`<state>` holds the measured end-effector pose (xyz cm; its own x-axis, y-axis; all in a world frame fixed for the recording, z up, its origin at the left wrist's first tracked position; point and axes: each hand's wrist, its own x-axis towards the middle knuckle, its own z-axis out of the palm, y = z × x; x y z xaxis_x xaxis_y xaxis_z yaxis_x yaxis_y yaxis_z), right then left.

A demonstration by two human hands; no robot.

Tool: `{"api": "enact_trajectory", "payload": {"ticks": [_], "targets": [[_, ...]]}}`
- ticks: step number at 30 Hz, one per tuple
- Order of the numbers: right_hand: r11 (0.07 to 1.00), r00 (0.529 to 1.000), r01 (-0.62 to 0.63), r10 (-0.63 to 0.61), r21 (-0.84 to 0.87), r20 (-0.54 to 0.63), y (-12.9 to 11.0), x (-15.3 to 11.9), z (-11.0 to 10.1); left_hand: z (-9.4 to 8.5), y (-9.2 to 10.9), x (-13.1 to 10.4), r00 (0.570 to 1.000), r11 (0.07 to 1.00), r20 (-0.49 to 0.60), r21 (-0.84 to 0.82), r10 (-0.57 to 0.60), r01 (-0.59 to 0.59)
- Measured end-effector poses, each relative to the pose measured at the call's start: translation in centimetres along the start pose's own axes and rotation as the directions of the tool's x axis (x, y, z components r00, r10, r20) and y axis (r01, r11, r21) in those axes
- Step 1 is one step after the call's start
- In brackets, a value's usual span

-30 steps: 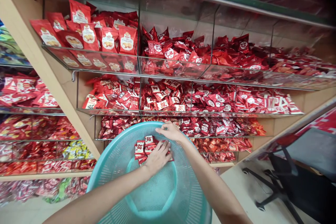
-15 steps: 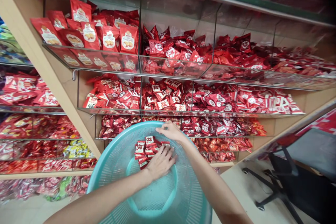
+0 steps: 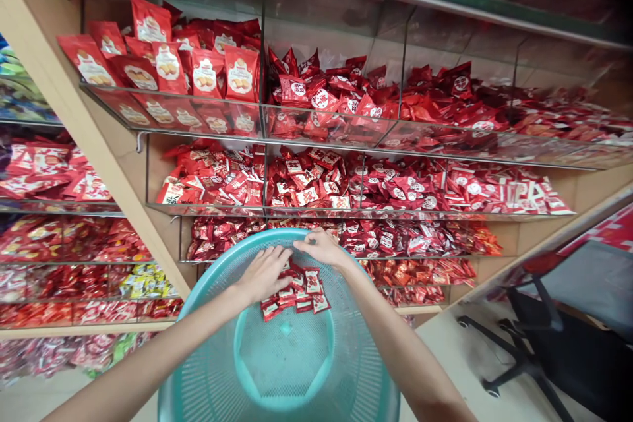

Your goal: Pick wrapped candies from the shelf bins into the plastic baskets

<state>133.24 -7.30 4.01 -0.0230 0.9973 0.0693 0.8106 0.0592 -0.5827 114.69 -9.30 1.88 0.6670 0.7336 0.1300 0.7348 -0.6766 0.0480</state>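
Note:
A turquoise plastic basket point(image 3: 188, 349) tilts toward me below the shelves. Inside its upper part lies a small heap of red and cream candy packets point(image 3: 312, 281). My left hand point(image 3: 267, 273) reaches into the basket with fingers spread, at the left edge of the heap, touching some packets. At the basket's far rim is my right hand point(image 3: 321, 247), its thumb and fingers closed on the rim.
Clear-fronted shelves of red packets point(image 3: 306, 178) span the view above the basket. A slanted wooden post point(image 3: 99, 145) divides them from more candy shelves on the left. A black chair point(image 3: 568, 349) stands at the lower right.
My left hand has moved left and up, from the right side of the packets to their left side. The packets now lie farther right. My right hand stays on the rim.

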Motion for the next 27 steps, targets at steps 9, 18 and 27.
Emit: {"api": "enact_trajectory", "payload": {"ticks": [9, 18, 27], "targets": [[1.0, 1.0, 0.009, -0.009, 0.002, 0.003, -0.3, -0.1, -0.2, 1.3, -1.7, 0.6, 0.983, 0.982, 0.158, -0.149, -0.089, 0.113], [1.0, 1.0, 0.002, -0.002, -0.004, -0.014, 0.2, 0.1, 0.1, 2.0, -0.6, 1.7, 0.984, 0.965, 0.155, -0.232, -0.085, 0.12], [1.0, 1.0, -0.007, 0.007, 0.002, -0.021, 0.5, -0.1, -0.1, 0.5, -0.2, 1.5, 0.997, 0.94, 0.059, -0.341, 0.043, -0.021]]}}
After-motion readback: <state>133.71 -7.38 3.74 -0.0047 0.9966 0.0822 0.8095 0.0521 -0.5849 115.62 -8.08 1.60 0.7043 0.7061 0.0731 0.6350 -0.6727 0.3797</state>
